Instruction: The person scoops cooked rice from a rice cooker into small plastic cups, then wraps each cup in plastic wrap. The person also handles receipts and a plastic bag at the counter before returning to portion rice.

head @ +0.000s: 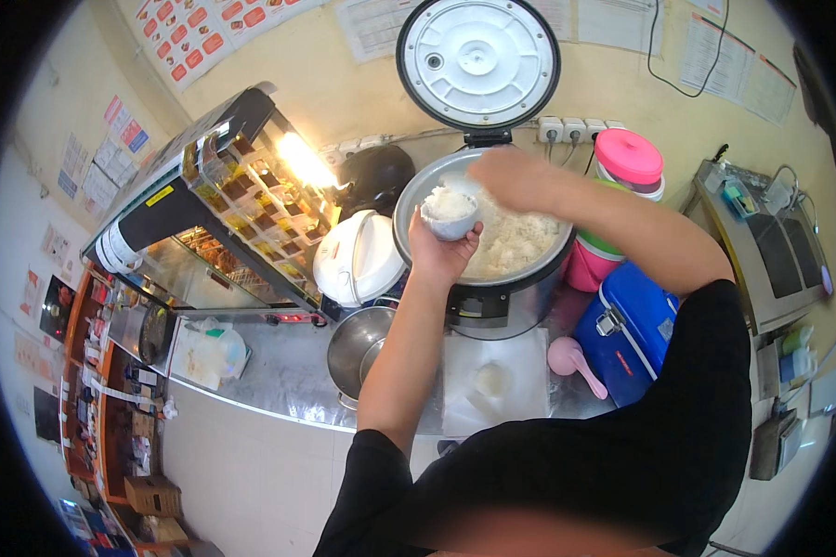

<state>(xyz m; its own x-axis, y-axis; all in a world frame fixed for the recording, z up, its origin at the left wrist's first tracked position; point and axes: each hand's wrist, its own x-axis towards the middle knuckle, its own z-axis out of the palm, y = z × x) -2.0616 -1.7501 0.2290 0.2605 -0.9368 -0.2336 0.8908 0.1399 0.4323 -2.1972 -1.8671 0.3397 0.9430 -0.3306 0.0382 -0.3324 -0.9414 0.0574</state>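
Observation:
My left hand (pixel 440 250) holds a small light-coloured bowl (pixel 450 228) heaped with cooked rice (pixel 449 203) over the left part of a large rice cooker (pixel 484 305). The cooker's round lid (pixel 478 61) stands raised behind it, and rice (pixel 512 244) lies in its pot. Above the pot's back, my right hand (pixel 505 179) is curled and blurred, with a pale utensil (pixel 462 184) showing at its left; its full shape cannot be told. In front of the cooker, a mound of rice (pixel 490 380) rests on white paper sheets (pixel 460 411) on the metal counter (pixel 285 390).
Left of the cooker stand a white lidded container (pixel 357 261), a steel pot (pixel 352 348) and a lit glass food warmer (pixel 216 237). To the right are a pink ladle (pixel 568 358), a blue cooler box (pixel 627 327) and a pink-lidded container (pixel 628 157).

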